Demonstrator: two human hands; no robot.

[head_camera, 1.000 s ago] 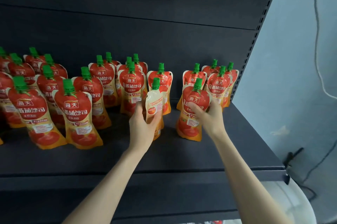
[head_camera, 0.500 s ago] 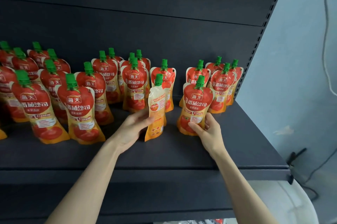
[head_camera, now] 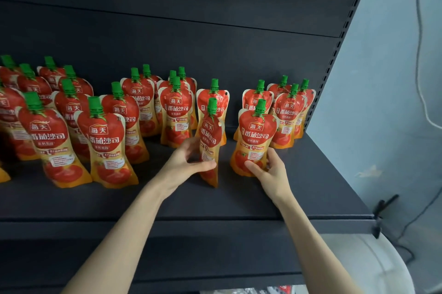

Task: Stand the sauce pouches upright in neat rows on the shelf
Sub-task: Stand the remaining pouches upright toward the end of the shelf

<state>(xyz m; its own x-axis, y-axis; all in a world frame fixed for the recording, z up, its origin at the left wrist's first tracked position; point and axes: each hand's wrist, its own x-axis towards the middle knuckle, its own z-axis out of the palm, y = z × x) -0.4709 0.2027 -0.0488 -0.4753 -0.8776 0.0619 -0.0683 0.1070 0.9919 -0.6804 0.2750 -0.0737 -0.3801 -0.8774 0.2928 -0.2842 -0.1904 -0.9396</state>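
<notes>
Several red-and-orange sauce pouches with green caps stand upright in rows on the dark shelf point(head_camera: 311, 188). My left hand point(head_camera: 185, 162) grips a pouch point(head_camera: 210, 135) that stands in the middle, turned partly edge-on to me. My right hand point(head_camera: 267, 169) holds the lower part of another upright pouch point(head_camera: 256, 135) just to the right, its front facing me. A group of upright pouches point(head_camera: 288, 114) stands behind it at the shelf's right end. Two front pouches point(head_camera: 105, 140) stand at the left.
The shelf's perforated upright point(head_camera: 334, 54) borders the right end, with a grey-blue wall point(head_camera: 394, 102) and hanging cables beyond. A lower shelf edge point(head_camera: 191, 257) lies below. Bare shelf surface shows in front of the pouches.
Both hands slid down from the pouches' upper parts to their lower halves. The left pouch turned from showing its pale back to showing part of its red front.
</notes>
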